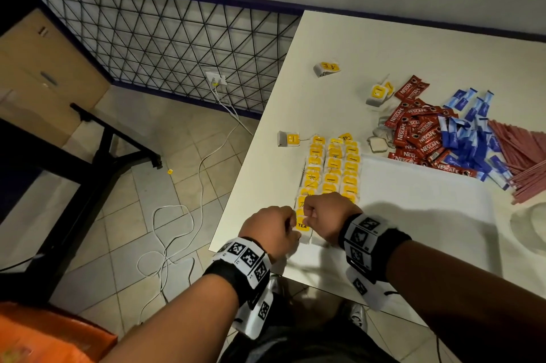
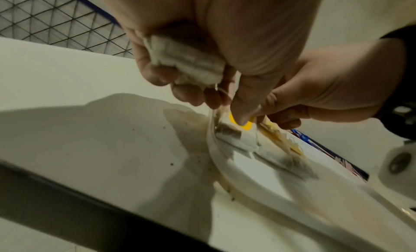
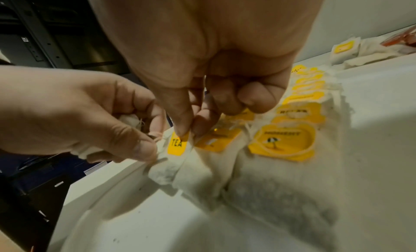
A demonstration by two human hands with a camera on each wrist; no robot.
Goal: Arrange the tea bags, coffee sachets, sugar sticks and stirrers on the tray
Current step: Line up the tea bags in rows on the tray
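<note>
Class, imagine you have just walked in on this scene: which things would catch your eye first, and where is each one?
First, the neat rows of yellow-tagged tea bags on the white tray, where the left hand and right hand meet over the nearest bag. Then the jumble behind the tray: red coffee sachets, blue sugar sticks, stirrers at far right.

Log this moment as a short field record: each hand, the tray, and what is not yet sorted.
left hand: grips spare tea bags in its palm
right hand: pinches the yellow tag of the nearest bag
tray: white, three rows of tea bags along its left side
unsorted: coffee sachets, sugar sticks, stirrers, loose tea bags
</note>
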